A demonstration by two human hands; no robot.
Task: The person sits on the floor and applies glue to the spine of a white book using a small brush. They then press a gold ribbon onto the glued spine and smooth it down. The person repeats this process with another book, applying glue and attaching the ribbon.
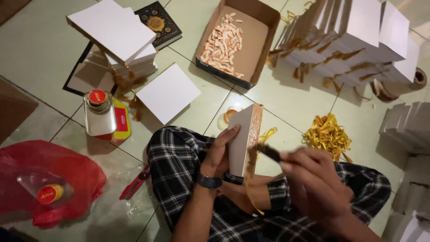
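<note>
My left hand [220, 152] grips a white-covered book block [242, 136] held upright on its edge over my lap, spine side toward the right, with a gold-patterned edge showing. My right hand [313, 179], blurred with motion, holds a dark brush [268, 151] whose tip touches the book's spine edge. A yellow ribbon [250, 188] hangs down from the book. A wristwatch [209, 181] sits on my left wrist. My legs are in black-and-white checked cloth [179, 157].
An open cardboard box [257, 36] with small tan pieces lies ahead. White book stacks [354, 36] stand at right, others at upper left [116, 36]. A glue can [101, 112], a red plastic bag [49, 179], a red cutter [134, 183] and a gold ribbon heap [327, 134] lie on the tiles.
</note>
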